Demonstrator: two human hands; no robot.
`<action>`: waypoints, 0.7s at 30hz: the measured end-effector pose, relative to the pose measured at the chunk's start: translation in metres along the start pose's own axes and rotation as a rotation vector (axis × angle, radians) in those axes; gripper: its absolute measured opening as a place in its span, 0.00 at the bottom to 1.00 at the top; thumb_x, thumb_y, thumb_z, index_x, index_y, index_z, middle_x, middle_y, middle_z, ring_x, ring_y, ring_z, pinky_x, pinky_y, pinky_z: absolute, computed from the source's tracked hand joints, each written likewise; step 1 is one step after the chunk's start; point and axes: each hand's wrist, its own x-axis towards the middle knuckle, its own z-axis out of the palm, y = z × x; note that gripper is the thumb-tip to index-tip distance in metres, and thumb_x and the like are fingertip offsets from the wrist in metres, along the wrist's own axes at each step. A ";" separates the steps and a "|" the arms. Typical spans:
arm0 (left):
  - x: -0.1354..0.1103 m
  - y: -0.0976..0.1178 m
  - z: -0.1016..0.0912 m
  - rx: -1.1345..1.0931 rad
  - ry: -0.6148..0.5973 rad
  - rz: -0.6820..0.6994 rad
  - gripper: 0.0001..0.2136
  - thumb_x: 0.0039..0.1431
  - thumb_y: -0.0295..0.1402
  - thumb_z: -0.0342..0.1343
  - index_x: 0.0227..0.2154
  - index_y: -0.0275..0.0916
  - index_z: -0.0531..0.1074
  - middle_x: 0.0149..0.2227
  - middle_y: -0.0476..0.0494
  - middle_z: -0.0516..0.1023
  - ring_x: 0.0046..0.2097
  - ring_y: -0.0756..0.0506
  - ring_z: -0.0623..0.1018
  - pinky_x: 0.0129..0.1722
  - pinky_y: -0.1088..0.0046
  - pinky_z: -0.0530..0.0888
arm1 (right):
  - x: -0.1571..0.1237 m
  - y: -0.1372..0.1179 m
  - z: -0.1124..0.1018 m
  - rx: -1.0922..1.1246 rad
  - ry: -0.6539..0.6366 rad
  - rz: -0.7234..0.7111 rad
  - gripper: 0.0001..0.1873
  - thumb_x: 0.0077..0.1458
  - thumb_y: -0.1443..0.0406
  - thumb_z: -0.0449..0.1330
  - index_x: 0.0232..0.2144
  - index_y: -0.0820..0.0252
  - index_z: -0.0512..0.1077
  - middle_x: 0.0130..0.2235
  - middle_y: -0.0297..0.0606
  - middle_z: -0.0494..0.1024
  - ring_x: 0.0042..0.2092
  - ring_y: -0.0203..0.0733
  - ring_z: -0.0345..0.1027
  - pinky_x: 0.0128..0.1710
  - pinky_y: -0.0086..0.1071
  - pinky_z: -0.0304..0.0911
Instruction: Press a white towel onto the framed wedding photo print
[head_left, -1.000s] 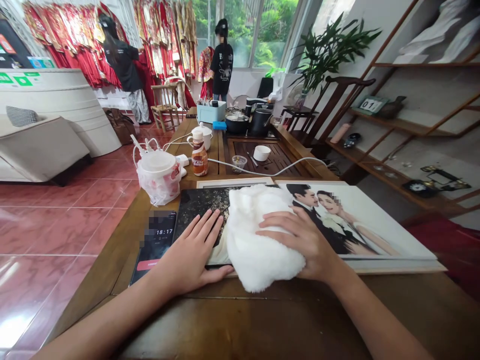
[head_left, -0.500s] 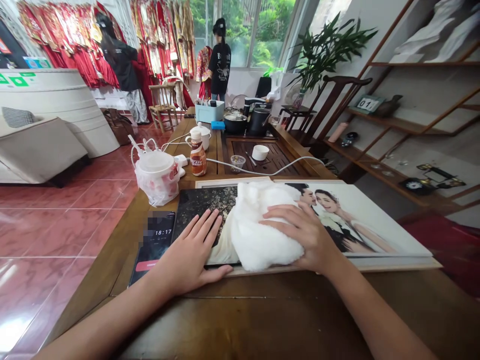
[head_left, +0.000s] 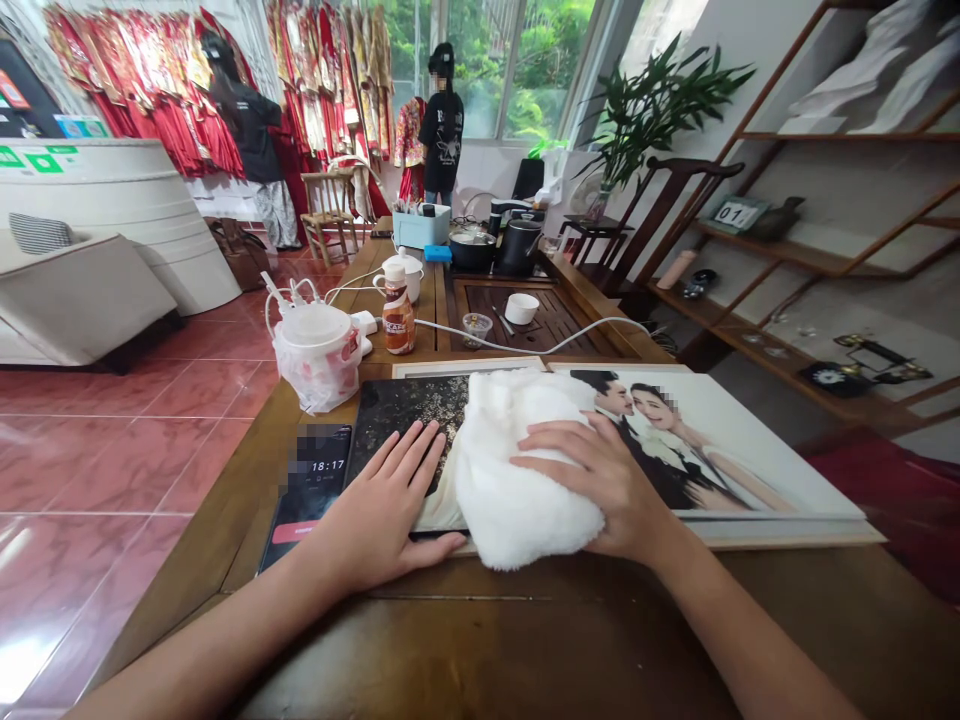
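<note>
Daylight fills tall windows point(head_left: 480, 80) beyond the far edge of a long wooden table point(head_left: 585, 640), with glossy red floor tiles point(head_left: 112, 460) spread off its left edge, where a pale sofa point(head_left: 82, 300) fronts a curved white counter point(head_left: 142, 210) and a bamboo chair point(head_left: 328, 215) stands farther back; off the right edge, wooden shelves point(head_left: 817, 257) line a pale wall point(head_left: 750, 30) near a dark, high-backed wooden chair point(head_left: 697, 169)

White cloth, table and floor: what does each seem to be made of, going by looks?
The white cloth under the right hand looks like soft, matte plush, perhaps microfibre; its edge is fuzzy. The table is probably wood with a brown, glossy varnish: seams and soft reflections show. The floor looks like polished reddish tile, ceramic or stone, with straight joints and bright glare.
</note>
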 end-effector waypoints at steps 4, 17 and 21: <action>-0.001 0.000 -0.001 0.009 -0.011 0.010 0.41 0.63 0.58 0.41 0.67 0.26 0.48 0.69 0.31 0.45 0.69 0.35 0.47 0.66 0.55 0.51 | 0.000 -0.002 0.002 0.056 -0.021 -0.045 0.21 0.60 0.54 0.52 0.52 0.55 0.67 0.49 0.44 0.76 0.53 0.51 0.67 0.53 0.47 0.46; -0.002 -0.001 0.000 -0.008 0.042 0.022 0.40 0.63 0.56 0.44 0.67 0.29 0.48 0.69 0.32 0.49 0.69 0.35 0.49 0.66 0.56 0.52 | 0.001 -0.004 0.004 0.047 -0.021 -0.047 0.22 0.58 0.54 0.53 0.52 0.55 0.67 0.49 0.44 0.76 0.53 0.52 0.68 0.53 0.46 0.46; -0.002 -0.001 0.002 -0.017 0.052 0.003 0.42 0.62 0.59 0.42 0.67 0.29 0.46 0.68 0.31 0.50 0.69 0.35 0.49 0.66 0.56 0.52 | -0.002 0.005 -0.002 0.010 -0.047 0.009 0.26 0.54 0.52 0.59 0.53 0.56 0.67 0.52 0.46 0.74 0.54 0.53 0.67 0.51 0.44 0.49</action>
